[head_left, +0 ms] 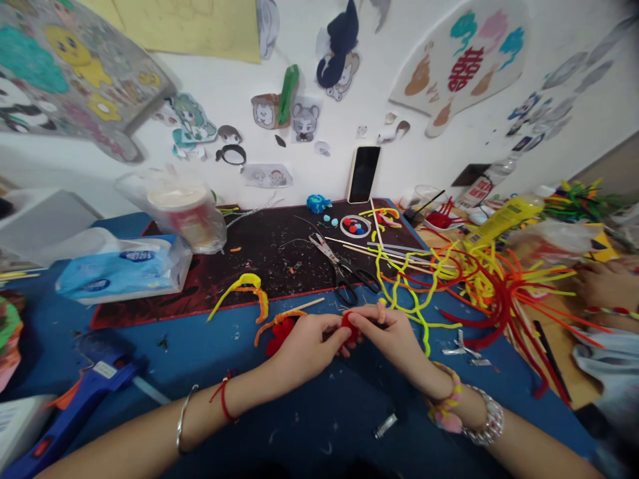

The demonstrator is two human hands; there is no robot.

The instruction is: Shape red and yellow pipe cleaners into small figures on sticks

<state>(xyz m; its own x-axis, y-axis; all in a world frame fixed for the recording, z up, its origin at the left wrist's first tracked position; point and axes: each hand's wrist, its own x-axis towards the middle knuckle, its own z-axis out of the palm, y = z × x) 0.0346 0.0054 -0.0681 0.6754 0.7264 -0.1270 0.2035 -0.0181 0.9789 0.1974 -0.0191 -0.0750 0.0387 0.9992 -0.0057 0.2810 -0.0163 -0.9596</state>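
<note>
Between the fingertips of both hands is a small red fuzzy piece [350,322]. My left hand [312,342] pinches it from the left, and my right hand [392,334] pinches it from the right. Another red fuzzy shape [280,337] lies on the blue table, partly hidden behind my left hand, with an orange fuzzy strip [272,322] beside it. Beyond my hands, scissors [339,266] with black handles lie spread on the dark mat [200,279]. A yellow and orange bent strip [249,286] rests at the mat's front edge.
A blue glue gun [94,392] and a tissue pack [124,269] are at left. Yellow, red and orange pipe cleaners [499,286] spread across the right. A phone [364,174] leans on the wall. Another person's hand [606,286] is at the far right.
</note>
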